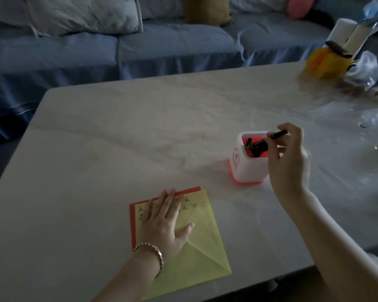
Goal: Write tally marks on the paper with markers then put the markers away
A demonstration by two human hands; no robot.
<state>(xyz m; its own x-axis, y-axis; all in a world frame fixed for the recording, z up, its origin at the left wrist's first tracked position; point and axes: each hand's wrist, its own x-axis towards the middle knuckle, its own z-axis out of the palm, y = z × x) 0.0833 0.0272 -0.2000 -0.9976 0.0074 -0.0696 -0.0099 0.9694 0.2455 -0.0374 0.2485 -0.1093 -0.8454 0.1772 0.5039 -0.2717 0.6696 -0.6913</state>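
The right hand (288,162) pinches a black marker (278,134) in curled fingers just above the white holder (247,171), which contains other markers (254,147). Nearer the person than the holder, the left hand (164,219) lies flat, fingers straight, on the yellow paper (201,247) bearing tally marks (186,207).

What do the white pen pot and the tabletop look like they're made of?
Pen pot: likely plastic, smooth matte white walls with an orange-red base and lining. Tabletop: looks like marble or a marble-print laminate, pale with grey veins; can't tell which.
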